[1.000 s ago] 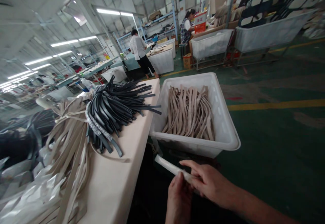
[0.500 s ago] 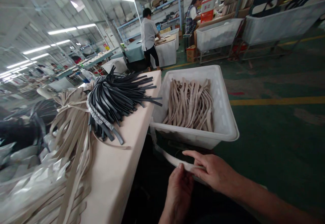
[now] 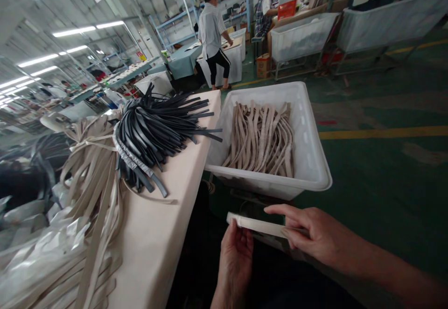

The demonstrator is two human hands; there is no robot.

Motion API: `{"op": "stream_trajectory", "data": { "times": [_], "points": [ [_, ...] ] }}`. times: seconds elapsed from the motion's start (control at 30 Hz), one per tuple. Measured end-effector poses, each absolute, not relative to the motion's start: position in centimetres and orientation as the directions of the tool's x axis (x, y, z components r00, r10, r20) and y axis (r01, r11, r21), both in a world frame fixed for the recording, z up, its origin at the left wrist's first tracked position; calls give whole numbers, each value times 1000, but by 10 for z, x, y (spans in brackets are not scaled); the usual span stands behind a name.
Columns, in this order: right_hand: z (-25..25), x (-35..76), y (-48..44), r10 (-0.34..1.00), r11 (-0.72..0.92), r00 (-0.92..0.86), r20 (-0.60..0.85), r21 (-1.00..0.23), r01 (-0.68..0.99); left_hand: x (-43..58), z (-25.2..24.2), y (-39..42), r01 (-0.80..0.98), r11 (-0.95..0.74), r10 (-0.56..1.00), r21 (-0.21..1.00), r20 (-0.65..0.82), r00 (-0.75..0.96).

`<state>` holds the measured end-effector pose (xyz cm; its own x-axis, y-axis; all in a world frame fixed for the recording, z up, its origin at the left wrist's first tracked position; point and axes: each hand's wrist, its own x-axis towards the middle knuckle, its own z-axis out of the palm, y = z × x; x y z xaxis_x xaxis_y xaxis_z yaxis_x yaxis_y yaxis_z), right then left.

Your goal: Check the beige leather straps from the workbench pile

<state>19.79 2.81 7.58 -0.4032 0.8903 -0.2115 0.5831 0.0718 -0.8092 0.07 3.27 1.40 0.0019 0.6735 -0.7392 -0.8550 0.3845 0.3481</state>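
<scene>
A pale flat strip stretches between my two hands, below the white bin. My left hand pinches it close to its whitish left end, thumb on top. On the other side my right hand grips the strip between thumb and fingers, with the index finger stretched out above it. The strip's right end is hidden within that hand. Just beyond both hands stands the white plastic bin, in which many beige strips lie side by side.
At my left is a pale table bearing a bundle of black strips, tied beige strips and clear plastic bags. One co-worker stands beyond the bin; another person works farther right near wheeled tubs.
The strip's far end, which hung by the bin's edge, is now drawn in to my left hand. My hands are slightly farther apart. The standing co-worker has turned and stepped.
</scene>
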Motion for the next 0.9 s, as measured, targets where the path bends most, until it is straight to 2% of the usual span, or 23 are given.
{"op": "stream_trajectory", "data": {
  "times": [0.2,0.37,0.5,0.57,0.77,0.9],
  "points": [
    [82,182,25,932,166,-323,-165,-597,785,9,5,25,-806,449,723,385,-686,74],
    [64,147,45,928,162,-337,-158,-643,748,13,-13,24,-773,456,809,442,-567,154],
    [75,174,46,915,97,-367,-168,-792,602,0,-10,41,-793,407,757,452,-653,16],
    [89,192,44,914,71,-367,-174,-822,565,-7,-2,52,-794,390,736,466,-676,-36],
    [106,179,61,944,235,-328,-28,-640,731,-12,23,79,-760,395,758,516,-651,-48],
    [89,142,85,925,328,-377,45,-597,732,-11,27,81,-720,440,787,536,-616,22]
  ]
}}
